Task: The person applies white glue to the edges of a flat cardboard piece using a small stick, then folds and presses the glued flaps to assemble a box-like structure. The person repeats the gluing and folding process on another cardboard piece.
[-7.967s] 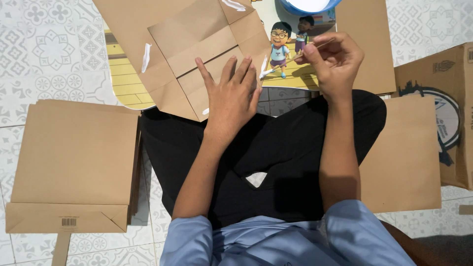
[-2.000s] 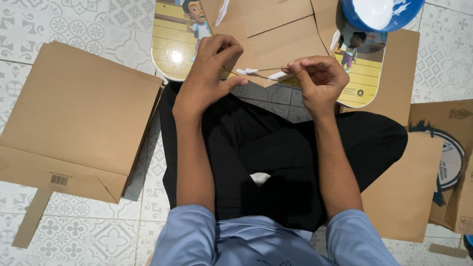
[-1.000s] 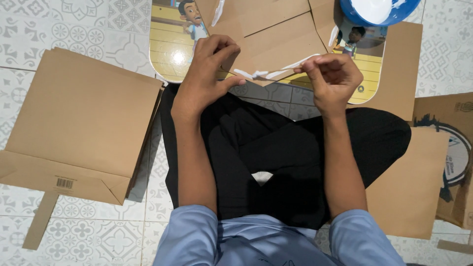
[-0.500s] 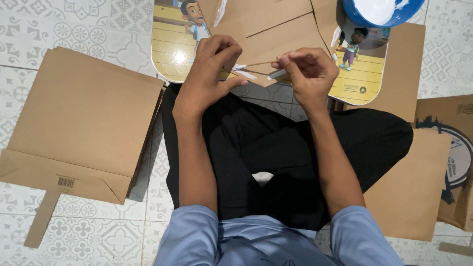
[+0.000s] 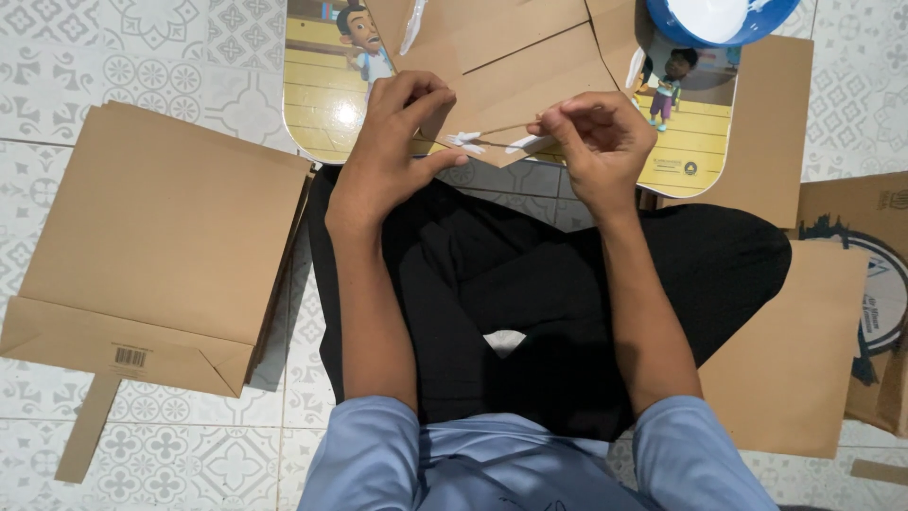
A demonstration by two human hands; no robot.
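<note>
Patterned grey-white floor tiles (image 5: 57, 57) carry the work; left hand (image 5: 388, 151) pins the folded brown paper-bag blank (image 5: 511, 80), fingers closed on its white-smeared flap, steadying it; right hand (image 5: 601, 147) pinches that flap's tip; stack of flat brown bags (image 5: 170, 237), barcode at near edge, lies left of blank; blue bowl (image 5: 719, 19) beyond-right.

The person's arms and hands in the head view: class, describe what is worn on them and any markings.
Both arms are bare below short light blue sleeves. The left hand and right hand are bare: no gloves, rings, watch or markings visible.
</note>
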